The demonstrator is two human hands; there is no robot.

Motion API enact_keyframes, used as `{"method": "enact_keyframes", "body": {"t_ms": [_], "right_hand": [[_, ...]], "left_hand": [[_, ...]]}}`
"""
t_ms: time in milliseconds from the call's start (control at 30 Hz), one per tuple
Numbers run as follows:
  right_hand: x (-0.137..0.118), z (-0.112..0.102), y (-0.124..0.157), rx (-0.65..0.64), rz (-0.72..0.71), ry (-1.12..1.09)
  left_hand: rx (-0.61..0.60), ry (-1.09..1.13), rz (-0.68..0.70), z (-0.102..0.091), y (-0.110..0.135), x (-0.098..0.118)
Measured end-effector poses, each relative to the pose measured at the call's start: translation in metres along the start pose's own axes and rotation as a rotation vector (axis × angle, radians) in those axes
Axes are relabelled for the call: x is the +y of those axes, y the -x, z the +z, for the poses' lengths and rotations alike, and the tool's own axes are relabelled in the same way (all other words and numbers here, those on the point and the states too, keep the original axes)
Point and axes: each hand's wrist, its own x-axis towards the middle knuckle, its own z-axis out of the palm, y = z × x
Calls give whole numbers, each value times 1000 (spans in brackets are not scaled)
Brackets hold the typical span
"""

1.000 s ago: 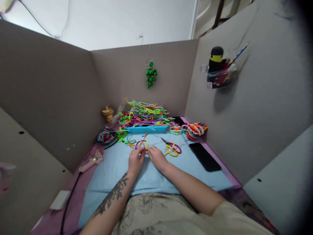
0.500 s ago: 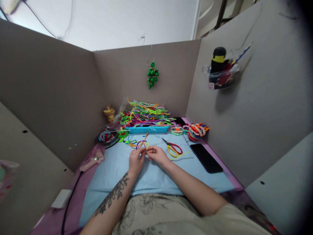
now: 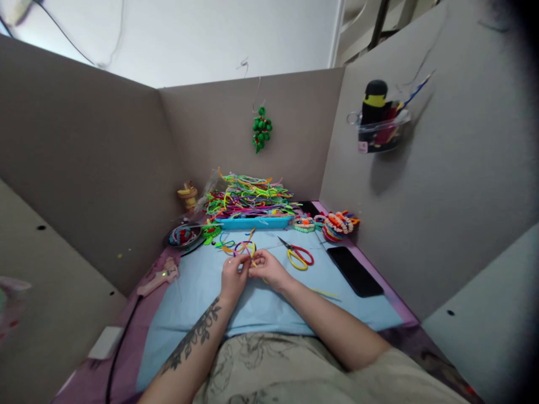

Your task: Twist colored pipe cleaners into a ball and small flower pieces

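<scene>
Both my hands meet over the light blue mat [image 3: 269,303]. My left hand [image 3: 233,275] is closed, pinching a small twist of coloured pipe cleaners [image 3: 244,247] with purple, yellow and orange loops. My right hand [image 3: 269,268] is closed too, pinching a yellow pipe cleaner [image 3: 324,293] whose free end trails back to the right across the mat. The fingertips of both hands touch at the twisted piece.
Red-and-yellow scissors [image 3: 298,255] lie just right of my hands, a black phone [image 3: 354,271] further right. A blue tray [image 3: 255,222] heaped with pipe cleaners stands behind. A dish [image 3: 184,234], a pink glue gun [image 3: 156,276] and finished pieces [image 3: 334,223] ring the mat. Cardboard walls enclose the desk.
The yellow pipe cleaner has been drawn from beside the scissors toward me and now trails along the mat by my right forearm. My hands stayed together at the twisted piece.
</scene>
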Motion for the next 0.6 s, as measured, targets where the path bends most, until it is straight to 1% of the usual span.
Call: {"method": "enact_keyframes", "body": {"t_ms": [100,300,367,467,600], "right_hand": [[0,1,0,10,0,17],[-8,-3,0,-21,97,-53],[-9,-5,0,-39,116,-72],[-8,-8,-1,-55,116,-87],[-7,-9,0,-89,109,-99]], "left_hand": [[-4,-7,36,-1,0,-1],[-11,14,104,-4,-2,0],[-20,65,93,-4,-2,0],[-52,138,41,-4,0,-2],[-50,158,-3,-2,1,-4]]}}
